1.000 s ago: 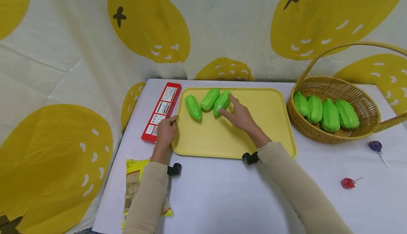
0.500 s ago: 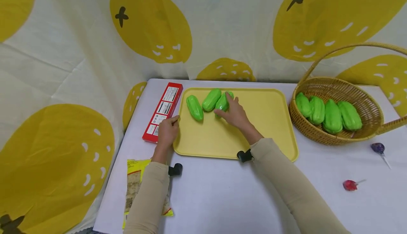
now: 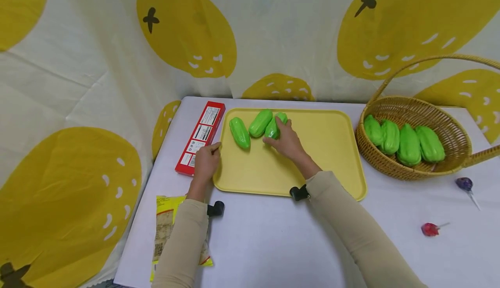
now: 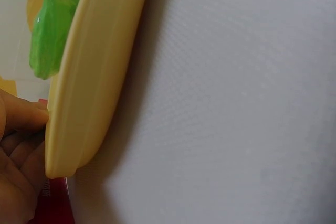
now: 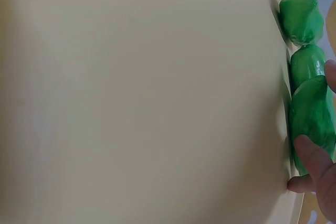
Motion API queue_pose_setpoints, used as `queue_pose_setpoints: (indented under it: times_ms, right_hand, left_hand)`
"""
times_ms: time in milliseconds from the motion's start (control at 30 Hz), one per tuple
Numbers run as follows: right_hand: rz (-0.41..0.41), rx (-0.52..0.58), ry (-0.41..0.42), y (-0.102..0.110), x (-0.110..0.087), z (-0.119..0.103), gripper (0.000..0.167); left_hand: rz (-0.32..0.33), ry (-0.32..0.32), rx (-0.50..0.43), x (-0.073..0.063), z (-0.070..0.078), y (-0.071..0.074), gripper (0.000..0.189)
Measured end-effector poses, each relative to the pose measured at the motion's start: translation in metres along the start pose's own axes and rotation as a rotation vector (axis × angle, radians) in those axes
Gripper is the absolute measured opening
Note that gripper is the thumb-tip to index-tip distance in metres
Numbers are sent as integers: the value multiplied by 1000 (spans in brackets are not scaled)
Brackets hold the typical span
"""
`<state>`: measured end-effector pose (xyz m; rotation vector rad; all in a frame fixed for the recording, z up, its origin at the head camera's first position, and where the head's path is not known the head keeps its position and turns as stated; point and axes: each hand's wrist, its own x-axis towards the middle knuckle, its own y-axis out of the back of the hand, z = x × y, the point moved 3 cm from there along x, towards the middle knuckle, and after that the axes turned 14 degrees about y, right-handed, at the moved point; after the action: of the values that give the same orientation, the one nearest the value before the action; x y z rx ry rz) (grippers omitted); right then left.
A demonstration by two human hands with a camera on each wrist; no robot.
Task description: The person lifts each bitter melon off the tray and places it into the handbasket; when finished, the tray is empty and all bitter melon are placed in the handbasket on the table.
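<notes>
A yellow tray [image 3: 254, 175] lies on the table with three glossy, ridged green star fruits on it. My left hand [image 3: 206, 160] pinches the tray's left rim, thumb on the edge in the left wrist view. My right hand [image 3: 291, 142] grips the rightmost star fruit [image 3: 272, 130] between thumb and fingers, covering part of it. The middle star fruit [image 3: 260, 123] lies right beside that one. A third star fruit [image 3: 239, 132] sits near the tray's left side. In the right wrist view, all three star fruits line up along the right edge.
Right of the tray stands a wicker basket [image 3: 453, 138] with a tall handle, holding several green star fruits. A red box [image 3: 201, 136] lies left of the tray, yellow packets [image 3: 166, 223] under the left forearm. A purple lollipop [image 3: 465, 184] and a red lollipop [image 3: 430, 229] lie at right.
My right hand has moved slightly left and closed its fingers round the rightmost star fruit. The left hand keeps its place on the tray's rim.
</notes>
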<state>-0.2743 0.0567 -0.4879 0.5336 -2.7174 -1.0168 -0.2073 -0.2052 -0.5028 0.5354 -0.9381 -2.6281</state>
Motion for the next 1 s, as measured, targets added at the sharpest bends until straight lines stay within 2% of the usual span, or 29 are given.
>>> queue_pose_setpoints:
  times_ms: [500, 667, 900, 1000]
  right_hand:
    - [-55, 52, -10, -3, -3, -2, 103]
    - [-58, 63, 6, -5, -3, -1, 102]
    - [-65, 74, 44, -9, -3, -2, 99]
    - [-69, 66, 54, -10, -3, -2, 97]
  left_hand:
    - [-27, 33, -4, 1, -2, -2, 37]
    - [-12, 13, 4, 1, -2, -1, 36]
    - [-28, 39, -1, 0, -2, -2, 37]
    - [-19, 28, -2, 0, -2, -1, 36]
